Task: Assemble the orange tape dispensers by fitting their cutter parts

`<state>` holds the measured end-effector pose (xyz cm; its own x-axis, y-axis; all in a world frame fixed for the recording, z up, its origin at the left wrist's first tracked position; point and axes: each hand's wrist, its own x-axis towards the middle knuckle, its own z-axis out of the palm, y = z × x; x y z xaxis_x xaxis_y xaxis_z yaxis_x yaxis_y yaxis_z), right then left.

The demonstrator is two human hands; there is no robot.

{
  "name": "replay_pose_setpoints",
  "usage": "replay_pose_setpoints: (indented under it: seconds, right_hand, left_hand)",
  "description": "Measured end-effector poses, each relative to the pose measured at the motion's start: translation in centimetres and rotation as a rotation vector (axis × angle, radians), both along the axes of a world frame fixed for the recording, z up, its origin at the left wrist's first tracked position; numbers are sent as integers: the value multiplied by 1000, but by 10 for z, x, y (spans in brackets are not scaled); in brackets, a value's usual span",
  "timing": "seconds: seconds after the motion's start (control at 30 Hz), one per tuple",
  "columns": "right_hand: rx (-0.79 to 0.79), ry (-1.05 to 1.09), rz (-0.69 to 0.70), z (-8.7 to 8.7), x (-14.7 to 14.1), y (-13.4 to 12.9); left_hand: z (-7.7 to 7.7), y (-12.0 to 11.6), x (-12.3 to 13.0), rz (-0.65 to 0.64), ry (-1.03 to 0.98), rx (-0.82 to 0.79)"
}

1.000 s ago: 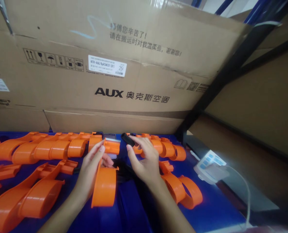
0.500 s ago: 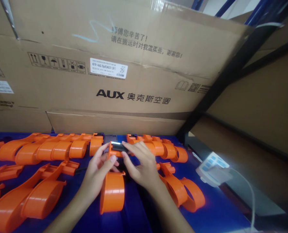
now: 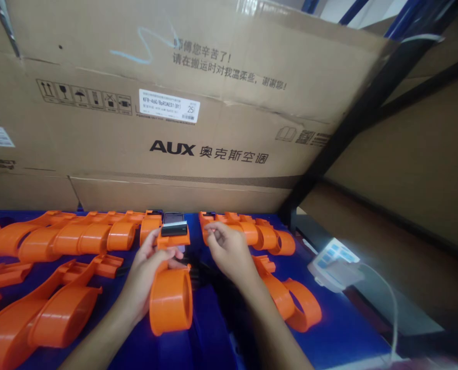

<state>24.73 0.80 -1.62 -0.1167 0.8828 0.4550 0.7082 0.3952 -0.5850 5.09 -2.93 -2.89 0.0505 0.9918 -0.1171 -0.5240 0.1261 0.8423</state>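
My left hand (image 3: pixel 147 272) is closed around the narrow neck of an orange plastic part (image 3: pixel 170 300). A broad open ring forms its lower end, and a flat head its upper end. Across that head lies a black strip (image 3: pixel 175 229) with a row of white teeth or bristles along its top. My right hand (image 3: pixel 229 246) is just to the right, apart from the part, its fingers curled and pinched together. Whether anything small is between those fingertips cannot be made out. Dark items (image 3: pixel 198 272), partly hidden, lie between the hands.
More orange parts (image 3: pixel 67 318) of the same shape lie in rows on the blue surface (image 3: pixel 340 329). Behind stands a large cardboard box (image 3: pixel 213 123). A phone-like device (image 3: pixel 173 217) is at the back. A white device (image 3: pixel 334 264) with a cable and a dark rack post (image 3: pixel 329 149) are at right.
My right hand has come off the black strip and moved slightly right, its fingers curling. The orange part has shifted left and turned, so its strip faces me more fully.
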Motion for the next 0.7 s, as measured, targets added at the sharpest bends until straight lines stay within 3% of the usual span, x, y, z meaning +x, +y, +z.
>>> replay_pose_setpoints:
  seconds: [0.1, 0.2, 0.47, 0.7]
  right_hand:
    - [-207, -368, -44, -6, 3, 6]
    - [-296, -548, -86, -13, -1, 6]
    - [-332, -643, -165, -24, -13, 7]
    - [-289, -642, -200, -21, -17, 6]
  left_hand:
    - [1, 0, -1, 7, -37, -24]
    - [1, 0, -1, 12, -41, -33]
    - [-1, 0, -1, -1, 0, -17]
    - [0, 0, -2, 13, 13, -15]
